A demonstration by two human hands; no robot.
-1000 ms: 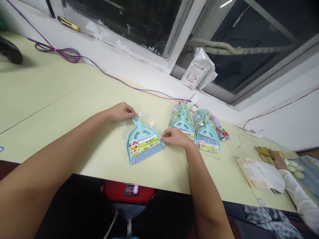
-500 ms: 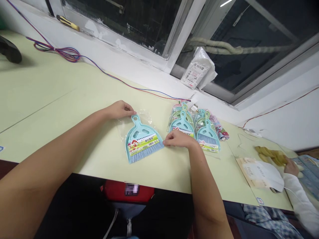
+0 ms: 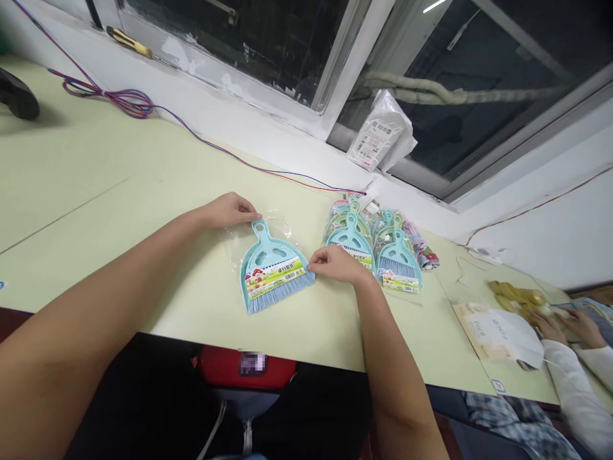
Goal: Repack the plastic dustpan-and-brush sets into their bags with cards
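A light-blue dustpan and brush set (image 3: pixel 272 255) lies on the table before me, its handle pointing away and blue bristles towards me. A colourful label crosses it, and a loose clear plastic bag (image 3: pixel 287 229) spreads around the handle. My left hand (image 3: pixel 234 211) is closed at the handle's tip, thumb and fingers pinched on the set through its bag. At the right corner of the pan, my right hand (image 3: pixel 331 263) pinches the edge with thumb and forefinger. Just beyond that hand, more bagged dustpan sets (image 3: pixel 351 233) lie overlapped in two rows, blue and green.
Red-and-blue wire (image 3: pixel 215 148) runs along the wall side of the table (image 3: pixel 191 300). A screwdriver (image 3: pixel 129 42) and a white packet (image 3: pixel 380 133) rest on the sill. At right, another person's hands (image 3: pixel 550 326) are near yellow cloth (image 3: pixel 514 297) and a printed bag (image 3: pixel 498 332).
My right hand has shifted slightly left and up along the pan's corner. My left hand and the set stay put. The other person's second hand has come into view.
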